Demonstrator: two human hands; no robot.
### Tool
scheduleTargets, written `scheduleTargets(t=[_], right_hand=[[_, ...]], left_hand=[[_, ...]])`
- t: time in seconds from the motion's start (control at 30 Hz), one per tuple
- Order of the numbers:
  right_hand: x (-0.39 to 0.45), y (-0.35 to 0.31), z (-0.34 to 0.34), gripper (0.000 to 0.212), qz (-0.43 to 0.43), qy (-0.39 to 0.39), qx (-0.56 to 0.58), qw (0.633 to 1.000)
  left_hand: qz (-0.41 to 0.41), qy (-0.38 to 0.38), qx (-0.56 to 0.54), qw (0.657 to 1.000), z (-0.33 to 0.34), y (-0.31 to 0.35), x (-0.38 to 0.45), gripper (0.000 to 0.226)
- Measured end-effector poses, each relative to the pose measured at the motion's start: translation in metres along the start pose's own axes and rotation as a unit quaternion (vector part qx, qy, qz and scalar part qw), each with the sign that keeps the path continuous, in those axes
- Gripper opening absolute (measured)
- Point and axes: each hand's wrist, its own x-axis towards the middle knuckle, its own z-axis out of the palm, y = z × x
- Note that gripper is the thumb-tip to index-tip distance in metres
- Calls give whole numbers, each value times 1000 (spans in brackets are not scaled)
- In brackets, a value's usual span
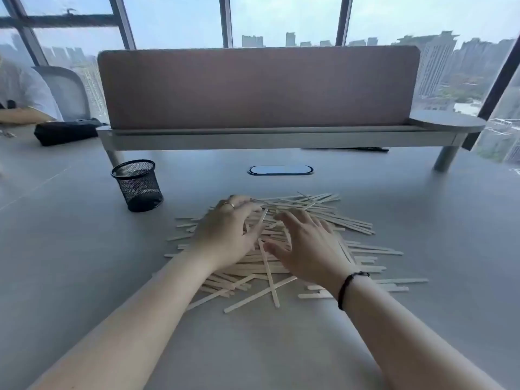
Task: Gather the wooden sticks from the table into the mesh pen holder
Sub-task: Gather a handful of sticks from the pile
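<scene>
A loose heap of flat pale wooden sticks (357, 250) lies spread on the grey table (70, 263) in front of me. A black mesh pen holder (138, 184) stands upright to the left of and beyond the heap, and it looks empty. My left hand (228, 232), with a ring on one finger, rests on the heap's left part, fingers curled around some sticks. My right hand (306, 246), a black band on its wrist, lies palm down on the middle of the heap with fingers spread.
A brown desk divider (259, 88) on a raised shelf runs across the back of the table. An oval cable port (280, 170) sits in the tabletop behind the heap. A black pouch (66, 132) and another person's arm (22, 115) are at far left.
</scene>
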Motion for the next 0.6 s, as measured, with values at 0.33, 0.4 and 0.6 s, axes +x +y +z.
scheduleTargets(t=[0.33, 0.4, 0.6], right_hand=[[-15, 14, 4, 69, 28, 9, -12, 999], [-14, 16, 7, 72, 33, 2, -7, 999], [-5, 18, 8, 65, 39, -3, -2, 999]], left_hand=[[-64, -56, 36, 996, 15, 10, -22, 52], [-68, -59, 34, 995, 22, 9, -21, 53], [-56, -41, 23, 997, 25, 7, -16, 44]])
